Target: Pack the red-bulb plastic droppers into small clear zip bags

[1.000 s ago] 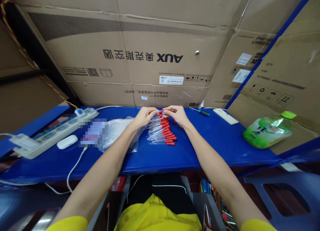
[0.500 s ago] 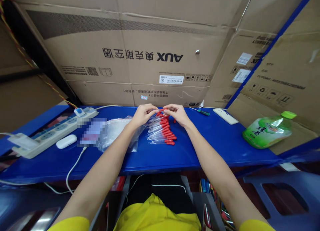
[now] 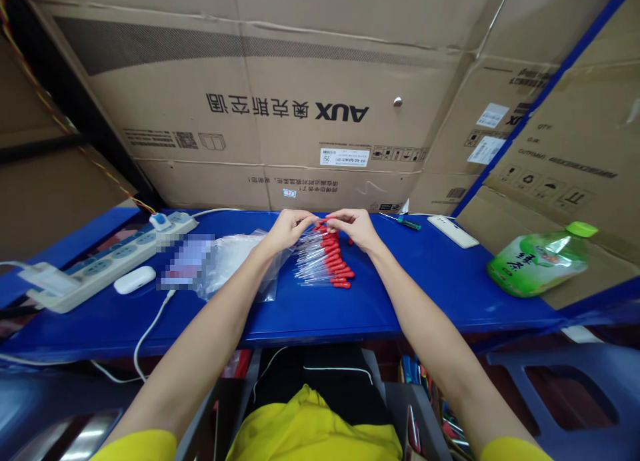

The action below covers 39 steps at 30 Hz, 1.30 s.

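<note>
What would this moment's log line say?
right hand: pinching red piece | left hand: fingertips beside it | red-ended tubes: rowed on blue tabletop

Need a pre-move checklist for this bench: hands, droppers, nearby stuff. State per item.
1. Right hand grip on a red-ended dropper: ok, pinched at the fingertips.
2. Left hand holding the same dropper: cannot tell, contact too small to see.
3. All red ends in the row of droppers: not ok, one red end shows apart beside the right hand.
4. Screwdriver apart from both hands: ok.
5. Plastic bag untouched by the left forearm: cannot tell, they overlap in view.
</note>
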Available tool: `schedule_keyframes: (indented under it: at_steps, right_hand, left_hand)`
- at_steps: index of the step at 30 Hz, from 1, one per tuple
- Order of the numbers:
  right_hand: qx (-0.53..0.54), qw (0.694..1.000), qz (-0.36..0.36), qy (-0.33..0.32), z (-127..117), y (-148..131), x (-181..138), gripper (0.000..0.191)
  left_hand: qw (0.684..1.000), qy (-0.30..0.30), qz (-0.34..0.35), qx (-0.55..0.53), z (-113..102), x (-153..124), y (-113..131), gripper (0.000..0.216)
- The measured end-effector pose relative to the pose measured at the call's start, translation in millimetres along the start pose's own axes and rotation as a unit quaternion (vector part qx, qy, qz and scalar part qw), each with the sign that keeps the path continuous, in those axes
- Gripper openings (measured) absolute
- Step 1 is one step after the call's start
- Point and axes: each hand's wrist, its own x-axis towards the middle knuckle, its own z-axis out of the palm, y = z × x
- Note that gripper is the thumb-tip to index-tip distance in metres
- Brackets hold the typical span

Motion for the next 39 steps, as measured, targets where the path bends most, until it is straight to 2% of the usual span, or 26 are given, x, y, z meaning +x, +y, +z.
schedule_keyframes:
  at_steps: [16,24,29,34,39]
  right_hand:
    - [-0.042,0.999,-0.021,-0.009,3,2,0,0.039]
    - [-0.083,0.995,-0.05,-0.012,-2,9,4,0.038]
    - [-0.216,0.971,-0.102,0.0,-19,12,6,0.024]
    - [-0.332,0.938,-0.099,-0.022,-24,16,7,0.013]
    - [-0.381,0.919,-0.089,-0.058,-19,21,7,0.014]
  left_hand:
    - [1.0,-0.005,-0.02,-0.022,4,0,-2,0.047]
    - [1.0,0.016,-0.022,0.016,10,2,-1,0.048]
    - [0.994,0.014,-0.007,0.107,14,3,-8,0.047]
    - [0.981,0.042,-0.056,0.179,21,-1,-27,0.047]
    - [0.972,-0.032,-0.115,0.2,28,-4,-46,0.048]
